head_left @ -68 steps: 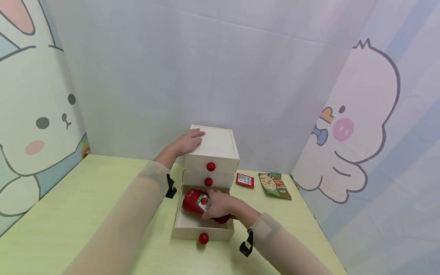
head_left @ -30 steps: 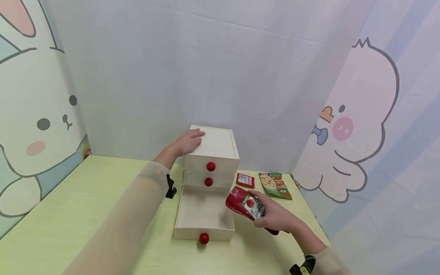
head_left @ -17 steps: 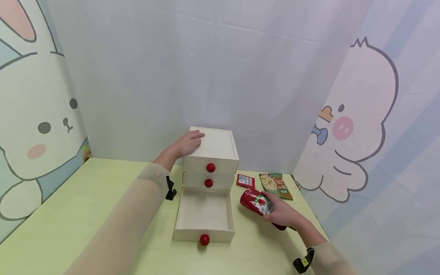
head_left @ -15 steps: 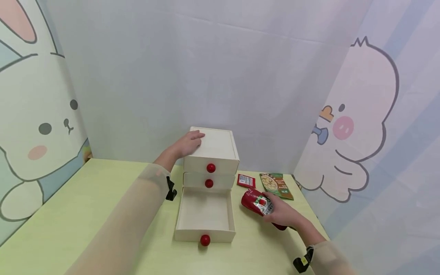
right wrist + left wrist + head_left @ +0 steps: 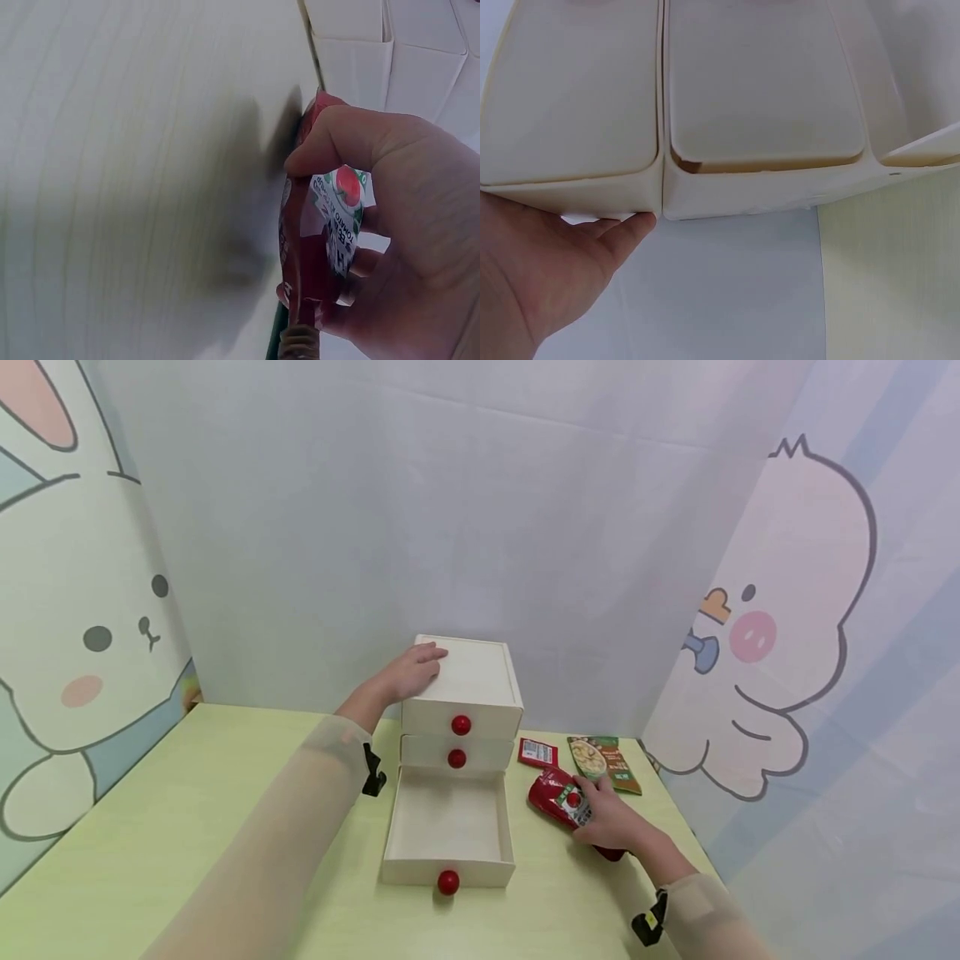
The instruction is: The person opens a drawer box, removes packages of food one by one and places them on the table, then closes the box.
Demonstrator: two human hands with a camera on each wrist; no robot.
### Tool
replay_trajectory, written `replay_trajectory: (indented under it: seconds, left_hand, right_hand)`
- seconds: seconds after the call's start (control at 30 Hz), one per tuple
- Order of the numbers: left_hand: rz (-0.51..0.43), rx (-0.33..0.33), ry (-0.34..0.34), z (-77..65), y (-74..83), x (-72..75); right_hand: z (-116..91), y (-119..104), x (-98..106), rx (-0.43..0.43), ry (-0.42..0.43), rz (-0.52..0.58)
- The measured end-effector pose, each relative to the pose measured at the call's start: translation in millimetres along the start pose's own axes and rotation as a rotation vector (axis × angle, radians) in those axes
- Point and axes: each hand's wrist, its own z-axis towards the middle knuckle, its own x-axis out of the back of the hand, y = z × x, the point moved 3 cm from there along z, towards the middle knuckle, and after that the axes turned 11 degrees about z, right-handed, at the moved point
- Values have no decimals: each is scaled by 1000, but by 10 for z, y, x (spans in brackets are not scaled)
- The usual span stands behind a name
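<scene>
My left hand (image 5: 411, 672) rests on the top left edge of a white three-drawer box (image 5: 474, 670). In the left wrist view, fingers of that hand (image 5: 562, 274) lie against the box's side wall. The box's bottom drawer (image 5: 450, 814) is pulled out, with nothing inside. To its right, my right hand (image 5: 613, 817) holds a red tomato ketchup pouch (image 5: 553, 793) close over the table. In the right wrist view, the thumb presses one edge of the pouch (image 5: 311, 255), with the other fingers round its far side. A dark ribbed cap is at its lower end.
A small red packet with a white label (image 5: 537, 752) lies behind the pouch. Beside it is a green and brown food packet (image 5: 606, 763), partly behind my right hand. Red round knobs (image 5: 461, 725) front the drawers. The pale green table (image 5: 225, 793) meets a grey curtain at the back.
My right hand has lifted the ketchup pouch out of the bottom drawer and carried it right, down towards the table. My left hand has stayed on the box.
</scene>
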Motion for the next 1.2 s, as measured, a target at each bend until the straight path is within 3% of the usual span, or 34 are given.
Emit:
replay_trajectory:
  seconds: [0.3,0.6,1.2]
  left_hand:
    - [1,7,10,-3,-3,-22]
    - [-8,-2,13,6,-2,-16]
    - [7,8,14,22,-5,-6]
  right_hand:
    - [16,-24,-31,-68,-7,-72]
    - [4,-71,-21,9,13,-85]
    - [21,-135,-9,-26,-32,-94]
